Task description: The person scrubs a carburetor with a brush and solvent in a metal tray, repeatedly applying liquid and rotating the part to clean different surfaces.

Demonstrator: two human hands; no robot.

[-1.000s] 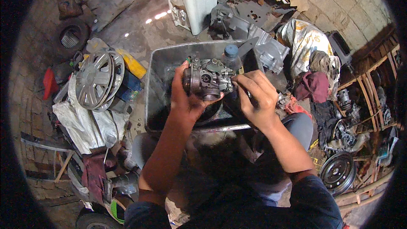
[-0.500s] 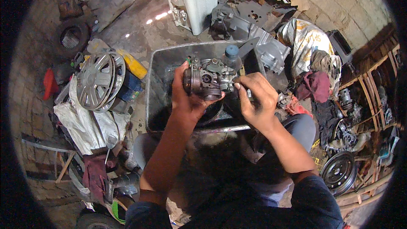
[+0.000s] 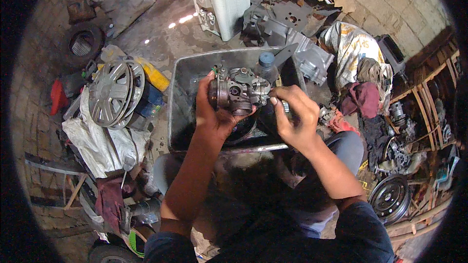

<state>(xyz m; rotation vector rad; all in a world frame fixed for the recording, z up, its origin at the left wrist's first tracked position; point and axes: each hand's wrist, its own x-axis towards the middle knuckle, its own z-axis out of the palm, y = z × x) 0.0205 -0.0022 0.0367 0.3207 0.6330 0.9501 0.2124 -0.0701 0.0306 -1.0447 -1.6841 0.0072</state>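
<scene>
A dark metal carburetor [image 3: 237, 90] is held up over a grey plastic tub [image 3: 171, 107]. My left hand [image 3: 214, 117] wraps round its left end and underside, thumb on the left side and fingertips showing below. At the carburetor's right end, the thumb and forefinger of my right hand [image 3: 295, 114] are pinched together. Whatever small part lies between those fingertips is too small to make out. Behind the carburetor a clear bottle with a blue cap [image 3: 266, 60] stands in the tub. The tub's bottom is mostly hidden by my hands and shadow.
Silver wheel covers [image 3: 109, 92] lean at the left beside a yellow container [image 3: 152, 74]. Beyond the tub stand a white water dispenser [image 3: 222, 7] and a grey metal housing [image 3: 309, 56]. Rightward lie a maroon cloth [image 3: 360, 100], a red-orange part [image 3: 340, 121] and a black wheel rim [image 3: 390, 198].
The carburetor has shifted slightly left and tilted a little in my left hand. My right hand stays pinched at its right end, nearly in the same place.
</scene>
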